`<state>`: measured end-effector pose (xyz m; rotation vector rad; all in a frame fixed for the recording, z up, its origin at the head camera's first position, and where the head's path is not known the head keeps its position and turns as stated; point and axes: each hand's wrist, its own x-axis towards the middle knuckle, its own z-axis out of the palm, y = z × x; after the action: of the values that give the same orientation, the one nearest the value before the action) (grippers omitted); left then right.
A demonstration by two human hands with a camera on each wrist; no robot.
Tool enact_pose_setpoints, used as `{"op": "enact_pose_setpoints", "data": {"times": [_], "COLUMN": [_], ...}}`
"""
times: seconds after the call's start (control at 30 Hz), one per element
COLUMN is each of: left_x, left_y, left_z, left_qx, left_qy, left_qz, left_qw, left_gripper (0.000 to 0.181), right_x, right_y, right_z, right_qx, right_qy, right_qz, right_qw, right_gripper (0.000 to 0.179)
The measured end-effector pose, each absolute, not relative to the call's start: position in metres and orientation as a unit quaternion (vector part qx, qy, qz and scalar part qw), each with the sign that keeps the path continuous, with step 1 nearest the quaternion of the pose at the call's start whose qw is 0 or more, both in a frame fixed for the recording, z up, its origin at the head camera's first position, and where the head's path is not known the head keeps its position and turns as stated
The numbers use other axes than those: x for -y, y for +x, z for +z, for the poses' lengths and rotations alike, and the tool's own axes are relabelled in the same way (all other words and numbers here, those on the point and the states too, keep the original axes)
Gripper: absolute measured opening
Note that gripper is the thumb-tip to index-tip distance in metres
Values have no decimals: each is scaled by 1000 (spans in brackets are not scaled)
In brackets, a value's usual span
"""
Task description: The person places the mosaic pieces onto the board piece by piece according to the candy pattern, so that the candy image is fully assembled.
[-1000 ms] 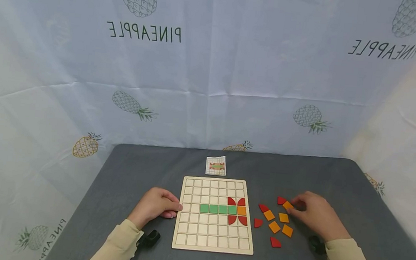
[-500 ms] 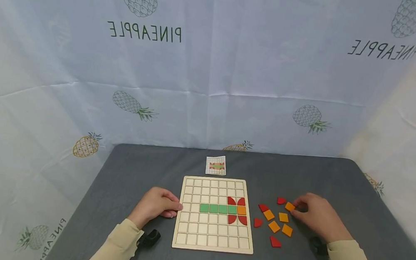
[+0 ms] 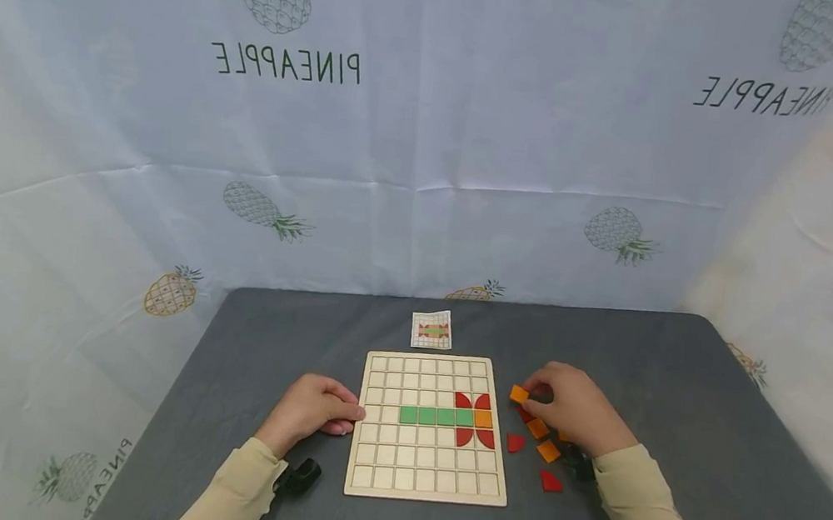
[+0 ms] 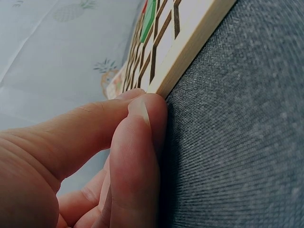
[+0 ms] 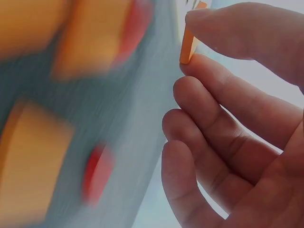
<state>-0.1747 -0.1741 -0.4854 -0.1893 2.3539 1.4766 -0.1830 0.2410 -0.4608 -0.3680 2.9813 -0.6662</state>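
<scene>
A wooden grid board (image 3: 425, 483) lies on the table, with a row of green square tiles (image 3: 427, 416), an orange square and several red quarter-round tiles set in its cells. My left hand (image 3: 313, 409) pinches the board's left edge; in the left wrist view, thumb and fingertip meet at its wooden rim (image 4: 192, 54). Just off the board's right side, my right hand (image 3: 576, 405) holds an orange square tile (image 3: 520, 395) between thumb and forefinger, raised over the loose tiles. The right wrist view shows that tile (image 5: 187, 47) edge-on, the other fingers loosely bent below.
Loose orange tiles (image 3: 548, 451) and red tiles (image 3: 551, 481) lie right of the board, some hidden under the right hand. A small printed pattern card (image 3: 431, 329) lies beyond the board. A pineapple-print cloth (image 3: 429, 127) hangs behind the grey table (image 3: 290, 323).
My right hand has picked up the orange tile from the far right of the loose pieces and carried it left towards the board. The left hand has stayed at the board's edge.
</scene>
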Motion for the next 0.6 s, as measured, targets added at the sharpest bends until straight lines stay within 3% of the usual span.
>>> {"op": "enact_pose_setpoints", "data": {"times": [0.33,0.6], "left_x": [175,175], "left_y": [-175,-174], "left_z": [-485,-483], "left_qx": [-831,-828], "left_qy": [-61,-60], "left_qz": [521,528], "left_qw": [183,179], "left_gripper": [25,23], "right_x": [-172,-149], "right_y": [-193,-192], "right_z": [-456,-461], "right_qx": [-956,-951], "right_qy": [-161,-186], "right_qz": [-242,-245], "right_qw": [38,35], "right_gripper": [13,14]}}
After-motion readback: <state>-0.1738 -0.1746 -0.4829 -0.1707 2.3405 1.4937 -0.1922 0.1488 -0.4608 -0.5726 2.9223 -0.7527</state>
